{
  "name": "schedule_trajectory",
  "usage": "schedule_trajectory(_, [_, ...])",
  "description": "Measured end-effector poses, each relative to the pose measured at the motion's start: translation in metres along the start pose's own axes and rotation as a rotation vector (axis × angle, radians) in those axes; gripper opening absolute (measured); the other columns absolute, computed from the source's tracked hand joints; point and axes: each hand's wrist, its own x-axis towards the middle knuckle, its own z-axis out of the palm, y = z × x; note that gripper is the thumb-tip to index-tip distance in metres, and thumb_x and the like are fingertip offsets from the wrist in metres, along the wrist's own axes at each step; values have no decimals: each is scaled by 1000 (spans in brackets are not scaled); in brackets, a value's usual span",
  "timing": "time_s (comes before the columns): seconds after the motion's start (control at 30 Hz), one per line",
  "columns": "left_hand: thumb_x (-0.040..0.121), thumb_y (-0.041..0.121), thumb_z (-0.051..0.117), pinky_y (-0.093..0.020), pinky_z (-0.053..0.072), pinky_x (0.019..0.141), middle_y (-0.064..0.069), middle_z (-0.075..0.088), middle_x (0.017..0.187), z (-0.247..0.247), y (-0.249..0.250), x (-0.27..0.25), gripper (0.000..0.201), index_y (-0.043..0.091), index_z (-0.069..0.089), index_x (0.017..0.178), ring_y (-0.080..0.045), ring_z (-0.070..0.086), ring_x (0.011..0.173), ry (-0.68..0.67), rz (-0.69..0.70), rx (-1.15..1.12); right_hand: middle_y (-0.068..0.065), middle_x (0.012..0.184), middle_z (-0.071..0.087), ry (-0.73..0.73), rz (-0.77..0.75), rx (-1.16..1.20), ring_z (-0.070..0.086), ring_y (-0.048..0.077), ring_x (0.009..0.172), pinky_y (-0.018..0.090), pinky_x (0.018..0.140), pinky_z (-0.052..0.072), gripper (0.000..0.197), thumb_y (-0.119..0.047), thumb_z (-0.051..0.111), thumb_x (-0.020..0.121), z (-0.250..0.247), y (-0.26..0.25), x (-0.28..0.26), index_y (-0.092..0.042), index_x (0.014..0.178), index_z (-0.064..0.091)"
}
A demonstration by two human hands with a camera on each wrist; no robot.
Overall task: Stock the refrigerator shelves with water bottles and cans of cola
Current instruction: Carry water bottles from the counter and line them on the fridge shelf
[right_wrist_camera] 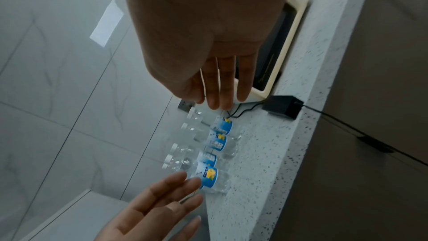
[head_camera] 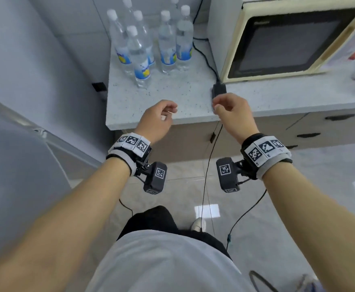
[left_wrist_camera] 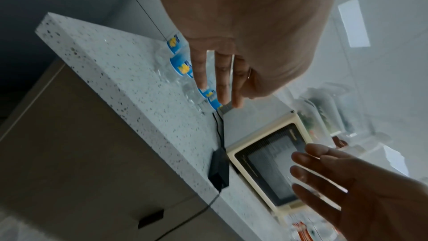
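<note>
Several clear water bottles (head_camera: 140,57) with white caps and blue-yellow labels stand upright at the far left of a speckled white counter (head_camera: 172,98). My left hand (head_camera: 161,116) hovers over the counter's front edge, short of the bottles and holding nothing. My right hand (head_camera: 229,110) hovers beside it, just in front of a black adapter, also holding nothing. In the left wrist view the left hand's fingers (left_wrist_camera: 220,80) reach toward the bottles (left_wrist_camera: 183,65), relaxed and apart. The right wrist view shows the right hand's fingers (right_wrist_camera: 220,83) straight above the bottles (right_wrist_camera: 208,177). No cola cans are in view.
A cream microwave (head_camera: 288,41) stands at the back right of the counter. A black power adapter (head_camera: 219,90) lies near the front edge, its cable trailing over the side. Brown drawers (head_camera: 319,127) sit below. A pale grey rounded surface (head_camera: 14,175) fills the left.
</note>
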Motion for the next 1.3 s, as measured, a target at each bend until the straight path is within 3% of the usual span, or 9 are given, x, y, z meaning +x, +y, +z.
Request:
schedule_trajectory(0.13, [91, 3, 48, -20, 48, 92, 6, 69, 112, -28, -9, 34, 36, 18, 62, 120, -7, 63, 105, 88, -63, 26, 1, 99, 72, -101, -50, 12, 69, 20, 93, 38, 89, 56, 17, -12, 55, 90, 19, -9, 65, -20, 99, 67])
schedule_trajectory(0.37, [92, 7, 48, -26, 51, 91, 11, 68, 111, -72, -51, 107, 34, 22, 61, 119, -6, 62, 104, 203, -213, -12, 4, 101, 72, -200, -94, -65, 68, 19, 94, 32, 88, 55, 17, -9, 57, 92, 63, -31, 169, -14, 104, 68])
schedule_trajectory(0.53, [88, 15, 59, -29, 52, 91, 11, 66, 108, -95, -86, 161, 27, 20, 60, 115, -5, 63, 99, 268, -280, -34, 3, 95, 70, -238, -90, -154, 64, 17, 87, 9, 70, 45, 19, -11, 57, 92, 92, -40, 232, -16, 106, 68])
schedule_trajectory(0.7, [78, 25, 79, -30, 45, 96, 3, 56, 120, -109, -110, 206, 51, 16, 49, 119, -12, 54, 112, 290, -389, -120, -6, 69, 54, -151, -79, -301, 51, 16, 67, 36, 66, 49, 5, -21, 59, 90, 96, -36, 280, -24, 93, 62])
schedule_trajectory(0.8, [71, 29, 85, -27, 41, 98, 3, 51, 127, -104, -107, 221, 70, 17, 44, 126, -11, 50, 116, 250, -394, -159, -5, 68, 54, -110, -83, -310, 51, 15, 64, 38, 65, 51, 2, -22, 59, 89, 94, -30, 290, -22, 89, 61])
schedule_trajectory(0.9, [64, 32, 88, -30, 45, 96, 3, 54, 123, -94, -108, 240, 74, 23, 44, 123, -12, 54, 113, 205, -396, -210, -7, 72, 58, -138, -79, -322, 53, 14, 67, 38, 69, 51, 3, -25, 60, 89, 100, -26, 296, -23, 87, 60])
schedule_trajectory(1.03, [63, 33, 84, -38, 52, 95, 3, 64, 113, -84, -110, 252, 61, 24, 53, 115, -15, 62, 106, 249, -409, -246, -6, 80, 63, -155, -100, -294, 60, 18, 75, 43, 72, 55, 8, -29, 59, 88, 101, -16, 293, -23, 93, 61])
schedule_trajectory(1.13, [70, 23, 84, -37, 54, 93, 4, 69, 110, -86, -106, 246, 48, 22, 61, 112, -14, 65, 103, 267, -399, -245, -1, 96, 62, -90, -174, -175, 62, 16, 85, 27, 74, 53, 14, -20, 61, 90, 96, -21, 296, -17, 104, 60])
schedule_trajectory(1.3, [74, 15, 84, -24, 54, 79, 13, 71, 99, -94, -91, 223, 40, 35, 64, 102, -1, 67, 93, 286, -413, -287, 2, 131, 53, -107, -314, -135, 51, 8, 117, 21, 104, 43, 46, -19, 61, 91, 101, -42, 324, -10, 135, 47])
